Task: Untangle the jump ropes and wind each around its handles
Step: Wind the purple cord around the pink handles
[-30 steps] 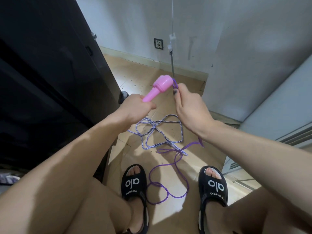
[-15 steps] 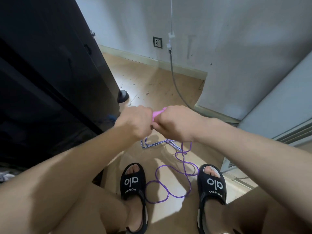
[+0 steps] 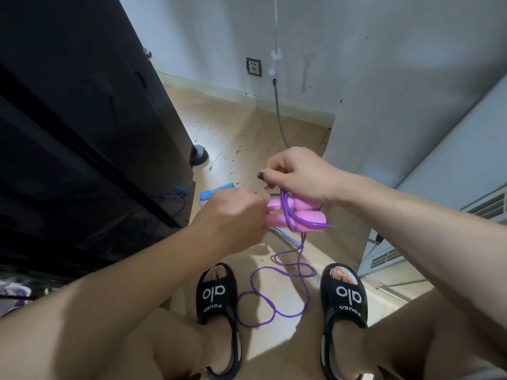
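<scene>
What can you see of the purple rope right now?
The purple rope is a thin, glossy, plastic-looking cord. A turn or two loops around the two pink handles, held side by side by the left hand. The right hand pinches it above them. The rest hangs to the floor, lying in loose loops between the sandals.

**Pink-handled rope half wound, striped rope on the floor**

Two pink handles (image 3: 290, 216) lie side by side, level, held above the floor. The purple rope (image 3: 288, 212) loops around them, then trails toward 6 o'clock into loose coils on the floor. At 9 o'clock of the handles lies a blue handle (image 3: 216, 191) with its blue-white striped rope (image 3: 285, 237).
</scene>
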The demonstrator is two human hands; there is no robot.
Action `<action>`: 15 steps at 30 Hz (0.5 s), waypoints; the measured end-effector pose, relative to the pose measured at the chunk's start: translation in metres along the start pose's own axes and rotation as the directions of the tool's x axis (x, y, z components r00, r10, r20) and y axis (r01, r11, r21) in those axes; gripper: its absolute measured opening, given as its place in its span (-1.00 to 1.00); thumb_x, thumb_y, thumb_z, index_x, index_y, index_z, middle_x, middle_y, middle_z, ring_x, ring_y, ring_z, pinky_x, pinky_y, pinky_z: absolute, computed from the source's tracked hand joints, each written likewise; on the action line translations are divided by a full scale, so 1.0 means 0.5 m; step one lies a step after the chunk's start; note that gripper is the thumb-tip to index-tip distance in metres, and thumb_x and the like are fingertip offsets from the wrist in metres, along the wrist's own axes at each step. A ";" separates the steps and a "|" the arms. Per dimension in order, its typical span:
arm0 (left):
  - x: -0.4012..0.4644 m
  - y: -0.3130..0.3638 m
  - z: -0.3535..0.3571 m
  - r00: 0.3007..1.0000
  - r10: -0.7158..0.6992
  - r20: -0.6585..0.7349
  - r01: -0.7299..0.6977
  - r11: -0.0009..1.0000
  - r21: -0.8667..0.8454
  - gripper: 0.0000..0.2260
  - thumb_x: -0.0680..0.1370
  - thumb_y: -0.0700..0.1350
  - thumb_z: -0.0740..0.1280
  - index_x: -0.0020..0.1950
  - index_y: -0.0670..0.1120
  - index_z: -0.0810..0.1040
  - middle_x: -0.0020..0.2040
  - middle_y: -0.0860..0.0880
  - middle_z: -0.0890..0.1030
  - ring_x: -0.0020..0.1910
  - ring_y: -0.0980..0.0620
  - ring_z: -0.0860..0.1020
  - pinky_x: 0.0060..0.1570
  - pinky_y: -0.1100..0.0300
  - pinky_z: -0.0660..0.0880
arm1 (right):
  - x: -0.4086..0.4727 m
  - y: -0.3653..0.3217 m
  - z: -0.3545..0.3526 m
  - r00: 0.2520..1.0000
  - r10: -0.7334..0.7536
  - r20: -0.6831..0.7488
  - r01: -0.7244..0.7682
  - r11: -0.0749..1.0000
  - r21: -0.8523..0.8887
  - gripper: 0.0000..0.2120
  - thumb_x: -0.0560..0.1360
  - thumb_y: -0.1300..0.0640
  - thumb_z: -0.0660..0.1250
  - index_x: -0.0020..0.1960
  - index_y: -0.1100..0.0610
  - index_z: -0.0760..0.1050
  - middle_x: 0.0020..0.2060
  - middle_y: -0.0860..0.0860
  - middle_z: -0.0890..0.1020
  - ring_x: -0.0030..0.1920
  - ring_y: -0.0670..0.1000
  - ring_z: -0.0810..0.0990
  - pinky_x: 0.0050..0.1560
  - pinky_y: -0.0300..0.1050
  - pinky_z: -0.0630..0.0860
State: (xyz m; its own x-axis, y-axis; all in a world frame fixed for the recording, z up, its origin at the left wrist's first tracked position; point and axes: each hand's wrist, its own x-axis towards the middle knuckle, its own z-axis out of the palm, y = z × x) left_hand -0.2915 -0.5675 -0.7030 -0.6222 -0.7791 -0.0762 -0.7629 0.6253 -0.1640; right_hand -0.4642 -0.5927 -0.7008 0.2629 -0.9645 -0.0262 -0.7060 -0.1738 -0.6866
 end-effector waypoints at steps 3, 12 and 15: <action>-0.012 -0.020 -0.012 0.998 0.015 -0.069 -0.020 0.997 -0.078 -0.86 0.55 0.03 0.24 0.05 0.02 0.41 -0.20 0.00 0.46 -0.22 -0.10 0.35 -0.20 0.14 0.22 | 0.001 -0.002 -0.002 0.996 0.067 0.063 -0.077 0.981 0.178 -0.63 0.56 -0.03 0.36 -0.38 0.08 0.51 -0.49 -0.03 0.45 -0.42 -0.02 0.35 -0.33 -0.12 0.32; -0.014 -0.050 -0.015 0.976 0.036 -0.216 -0.125 0.901 -0.416 -0.68 0.43 -0.09 0.34 -0.31 0.05 0.17 -0.48 0.04 0.25 -0.41 -0.17 0.30 -0.39 0.12 0.16 | -0.001 0.014 -0.002 0.973 0.173 0.152 -0.226 0.844 0.487 -0.53 0.62 0.05 0.32 -0.21 0.46 0.40 -0.46 0.06 0.41 -0.47 -0.04 0.33 -0.40 -0.19 0.24; -0.005 -0.060 -0.027 0.980 -0.056 -0.192 -0.056 0.843 -0.534 -0.75 0.43 0.00 0.23 -0.35 0.04 0.19 -0.50 0.00 0.30 -0.43 -0.11 0.30 -0.44 0.09 0.18 | -0.016 0.033 0.006 0.963 0.218 0.159 -0.269 0.814 0.515 -0.68 0.62 0.40 0.19 -0.19 0.06 0.37 -0.56 -0.29 0.54 -0.45 -0.30 0.55 -0.33 -0.40 0.42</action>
State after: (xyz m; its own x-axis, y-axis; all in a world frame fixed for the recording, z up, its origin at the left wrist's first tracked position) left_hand -0.2694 -0.5838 -0.6847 -0.6003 -0.7902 0.1233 -0.7022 0.5946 0.3916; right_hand -0.4761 -0.5875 -0.7140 0.2035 -0.9350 -0.2905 -0.3064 0.2210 -0.9259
